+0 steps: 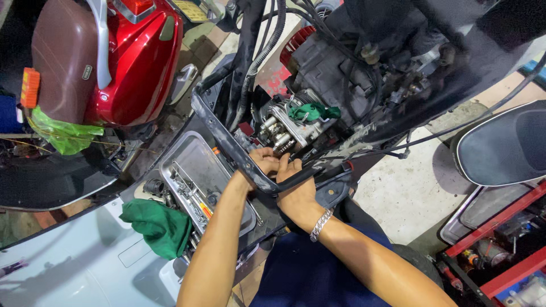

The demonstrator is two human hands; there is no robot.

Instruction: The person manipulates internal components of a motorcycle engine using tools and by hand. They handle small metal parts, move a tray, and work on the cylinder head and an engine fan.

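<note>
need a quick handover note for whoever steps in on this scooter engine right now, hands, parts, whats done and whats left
Left hand: reaching through the black frame tube, fingers at the exposed engine head. Whether it grips anything cannot be seen.
Right hand: beside the left, pressed against the same spot; its fingers are hidden.
Things: a green rag is stuffed into the top of the engine. The metal tray with tools and small parts sits to the left, with a green cloth beside it.
Done: body panels are off and the engine is exposed.
Left: engine still open; parts still in the tray.
</note>
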